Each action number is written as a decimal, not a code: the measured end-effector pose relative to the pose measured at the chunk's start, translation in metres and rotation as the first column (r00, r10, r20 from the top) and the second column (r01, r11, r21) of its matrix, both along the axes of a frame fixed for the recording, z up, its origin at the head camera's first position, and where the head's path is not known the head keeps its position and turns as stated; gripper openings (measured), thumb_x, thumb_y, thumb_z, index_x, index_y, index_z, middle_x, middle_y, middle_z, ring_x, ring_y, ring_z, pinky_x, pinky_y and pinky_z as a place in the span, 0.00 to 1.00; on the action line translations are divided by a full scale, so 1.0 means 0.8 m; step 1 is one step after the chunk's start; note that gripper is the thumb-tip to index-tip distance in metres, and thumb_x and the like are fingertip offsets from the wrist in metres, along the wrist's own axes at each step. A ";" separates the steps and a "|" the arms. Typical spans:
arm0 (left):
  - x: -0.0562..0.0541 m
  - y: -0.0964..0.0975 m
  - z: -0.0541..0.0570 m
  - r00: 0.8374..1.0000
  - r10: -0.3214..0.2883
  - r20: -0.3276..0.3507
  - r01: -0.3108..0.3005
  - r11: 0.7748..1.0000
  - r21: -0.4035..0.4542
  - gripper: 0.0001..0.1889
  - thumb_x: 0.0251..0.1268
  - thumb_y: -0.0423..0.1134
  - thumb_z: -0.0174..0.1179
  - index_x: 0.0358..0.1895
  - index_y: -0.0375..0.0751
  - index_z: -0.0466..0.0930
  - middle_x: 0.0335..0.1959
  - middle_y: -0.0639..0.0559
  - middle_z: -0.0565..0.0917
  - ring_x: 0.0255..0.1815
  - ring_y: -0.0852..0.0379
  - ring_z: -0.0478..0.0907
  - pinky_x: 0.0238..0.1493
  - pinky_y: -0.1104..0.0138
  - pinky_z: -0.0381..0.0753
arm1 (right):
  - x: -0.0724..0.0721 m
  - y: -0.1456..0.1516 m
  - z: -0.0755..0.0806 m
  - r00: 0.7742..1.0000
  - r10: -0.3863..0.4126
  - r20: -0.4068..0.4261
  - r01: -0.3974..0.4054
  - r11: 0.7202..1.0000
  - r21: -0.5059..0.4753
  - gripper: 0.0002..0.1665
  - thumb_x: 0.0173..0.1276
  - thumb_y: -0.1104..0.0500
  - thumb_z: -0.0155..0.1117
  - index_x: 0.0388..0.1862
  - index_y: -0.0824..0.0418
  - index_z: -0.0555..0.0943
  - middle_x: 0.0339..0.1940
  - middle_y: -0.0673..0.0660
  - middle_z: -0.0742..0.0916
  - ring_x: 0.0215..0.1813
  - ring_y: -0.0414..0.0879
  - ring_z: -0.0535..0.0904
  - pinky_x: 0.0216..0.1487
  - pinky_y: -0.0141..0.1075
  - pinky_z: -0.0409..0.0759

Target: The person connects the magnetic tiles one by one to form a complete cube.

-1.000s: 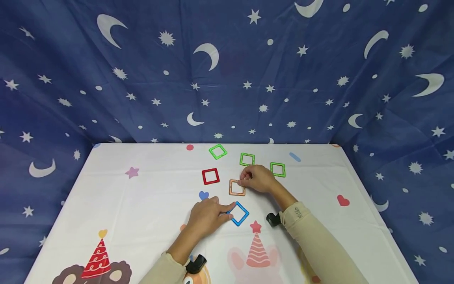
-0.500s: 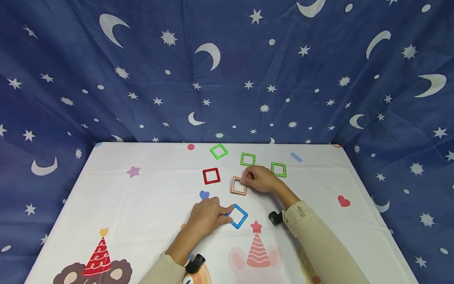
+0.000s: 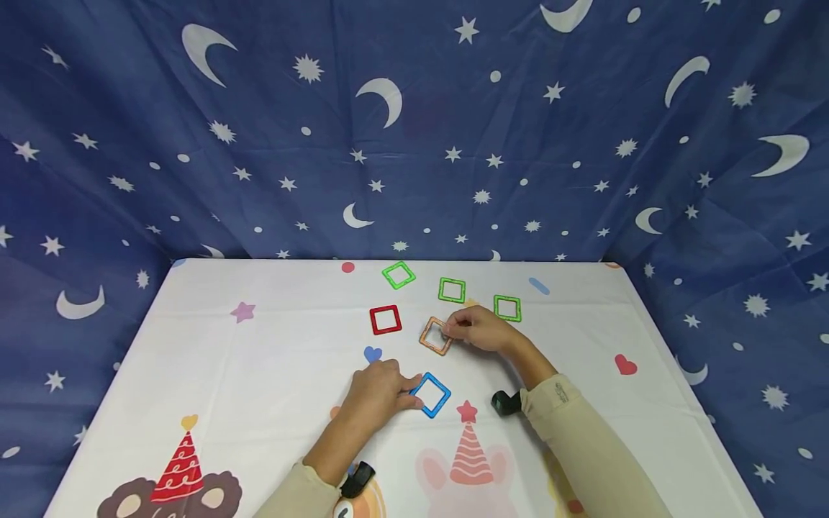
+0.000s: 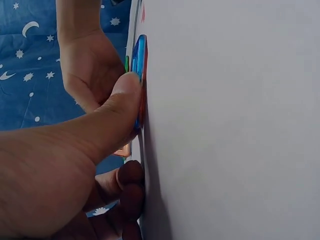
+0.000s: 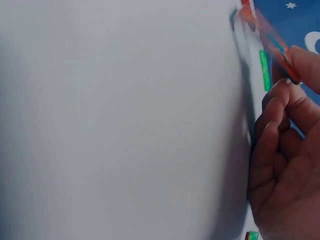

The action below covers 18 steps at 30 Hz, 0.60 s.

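In the head view, my left hand (image 3: 378, 394) pinches the left corner of a blue square frame tile (image 3: 440, 384) between thumb and index finger. The left wrist view shows that blue tile edge-on, close over the white tabletop, with the thumb on its near face. Beyond it, to the upper right, my right hand (image 3: 482, 329) pinches the right corner of an orange square frame tile (image 3: 427, 330). In the right wrist view the orange tile (image 5: 274, 44) slants up from the table and is blurred. A small gap separates the two tiles in the head view.
Left of the orange tile lies a red square frame tile (image 3: 387, 332). Behind are a green tile (image 3: 408, 269), a second green tile (image 3: 452, 280) and a third green tile (image 3: 496, 308) near the right hand. A starry blue curtain (image 3: 414, 216) borders the printed white tablecloth (image 3: 291, 360).
The orange tile has turned from square-on to diamond-wise in my right hand. The blue tile has shifted slightly left and toward me, and my left finger and thumb have closed in on its corner.
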<state>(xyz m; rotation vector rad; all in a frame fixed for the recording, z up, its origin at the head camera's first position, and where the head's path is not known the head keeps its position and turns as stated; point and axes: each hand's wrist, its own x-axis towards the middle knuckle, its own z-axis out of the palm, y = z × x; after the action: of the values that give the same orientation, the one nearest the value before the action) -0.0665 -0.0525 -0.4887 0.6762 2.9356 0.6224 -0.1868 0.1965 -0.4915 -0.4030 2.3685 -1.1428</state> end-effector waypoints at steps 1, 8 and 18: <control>0.000 0.000 0.000 1.000 0.000 0.000 0.000 1.000 -0.002 0.24 0.48 0.55 0.77 0.51 0.58 0.90 0.27 0.52 0.80 0.27 0.55 0.77 0.23 0.60 0.72 | 0.001 0.000 0.001 1.000 -0.020 0.019 0.020 1.000 -0.014 0.14 0.75 0.51 0.64 0.34 0.57 0.88 0.34 0.48 0.84 0.36 0.44 0.74 0.38 0.35 0.74; 0.000 0.003 0.003 0.999 -0.050 0.005 0.051 0.992 -0.113 0.30 0.53 0.62 0.71 0.62 0.69 0.82 0.32 0.49 0.81 0.33 0.51 0.79 0.26 0.56 0.76 | 0.002 0.001 0.005 0.986 -0.098 0.137 0.111 0.990 -0.087 0.19 0.77 0.48 0.60 0.40 0.62 0.89 0.44 0.52 0.86 0.43 0.46 0.75 0.45 0.38 0.73; 0.001 0.006 0.005 0.999 -0.053 -0.004 0.051 0.981 -0.188 0.26 0.58 0.63 0.67 0.62 0.73 0.81 0.33 0.50 0.80 0.36 0.50 0.80 0.26 0.54 0.77 | 0.002 0.004 0.008 0.977 -0.015 0.214 0.040 0.992 -0.116 0.19 0.78 0.50 0.58 0.44 0.64 0.88 0.44 0.53 0.88 0.45 0.47 0.75 0.47 0.38 0.71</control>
<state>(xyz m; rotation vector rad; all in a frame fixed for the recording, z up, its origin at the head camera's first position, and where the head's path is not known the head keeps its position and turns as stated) -0.0661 -0.0477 -0.4847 0.7327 2.9240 0.3326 -0.1854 0.2000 -0.4851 -0.2734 2.1336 -1.2784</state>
